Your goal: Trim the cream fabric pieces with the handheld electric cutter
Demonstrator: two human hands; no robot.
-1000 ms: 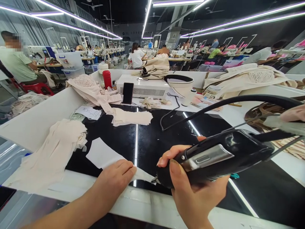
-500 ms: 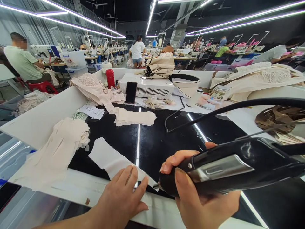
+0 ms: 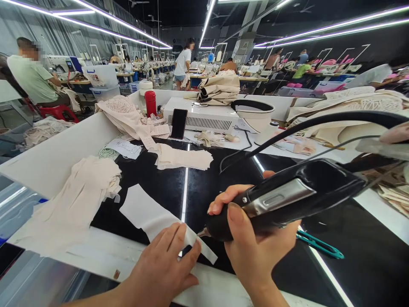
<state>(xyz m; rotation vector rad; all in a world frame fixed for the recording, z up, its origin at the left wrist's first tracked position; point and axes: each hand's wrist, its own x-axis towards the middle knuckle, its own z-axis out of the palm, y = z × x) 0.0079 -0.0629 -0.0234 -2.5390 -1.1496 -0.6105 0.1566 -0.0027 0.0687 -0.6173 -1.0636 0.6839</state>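
My left hand [image 3: 166,260] lies with fingers spread on a white fabric piece [image 3: 140,207], pressing it to the glossy black tabletop [image 3: 128,238]. My right hand [image 3: 255,243] is wrapped round a black corded hand-held power tool [image 3: 281,200] with a silver panel. Its small metal tip [image 3: 203,233] points left at the fabric, close to my left fingertips; I cannot tell whether it touches. The fabric's narrow end [image 3: 209,253] reaches out past my left fingers, below the tip. A dark cable [image 3: 303,128] arcs over the table from the tool's side.
Cream fabric pieces [image 3: 73,196] are heaped at left, and a flat stack [image 3: 183,156] lies farther back. Behind stand a phone [image 3: 178,123], a red bottle [image 3: 150,103] and a white vented box [image 3: 198,113]. A teal slim tool [image 3: 319,244] rests at right. People work at machines beyond.
My right hand has moved the power tool left and slightly up, its tip now above the strip's narrow end. The teal tool has come into view. My left hand stays nearly in place.
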